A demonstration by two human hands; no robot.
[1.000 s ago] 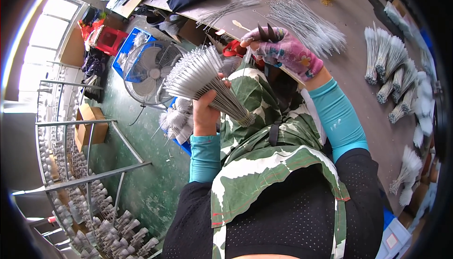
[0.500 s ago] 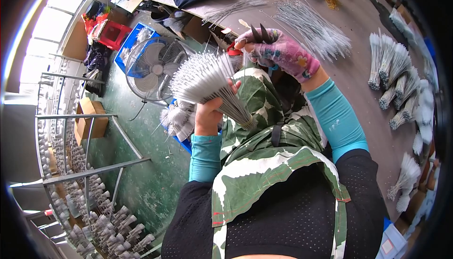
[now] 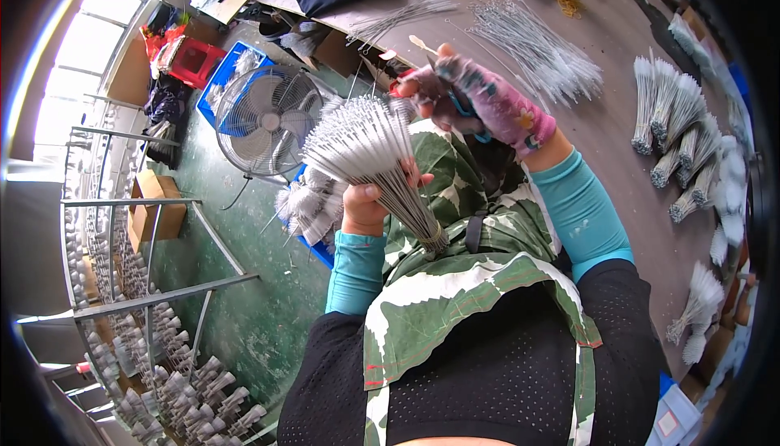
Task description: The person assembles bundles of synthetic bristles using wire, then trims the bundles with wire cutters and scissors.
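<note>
My left hand (image 3: 365, 209) is wrapped round a thick bundle of thin wire brushes (image 3: 357, 141). Their white bristled ends fan out up and to the left, while the bare wire stems gather into a tight, banded end over my lap. To the right of the bristles, my right hand (image 3: 508, 109) wears a pink flowered fingerless glove and is closed on a pair of scissors with blue handles (image 3: 461, 103). Most of the blades are hidden by the fingers, which are slightly blurred. The right hand appears apart from the bundle.
On the table (image 3: 617, 186) lie loose wire brushes (image 3: 540, 48) and, farther right, several tied bundles (image 3: 674, 113). A floor fan (image 3: 270, 119) stands left of my hands, near blue crates (image 3: 236, 80). A metal rack frame (image 3: 162, 292) and a cardboard box (image 3: 154, 206) are at the left.
The brush bundle has shifted slightly right and down with my left hand. My right hand has turned over, so the scissor blades that pointed up are now mostly hidden.
</note>
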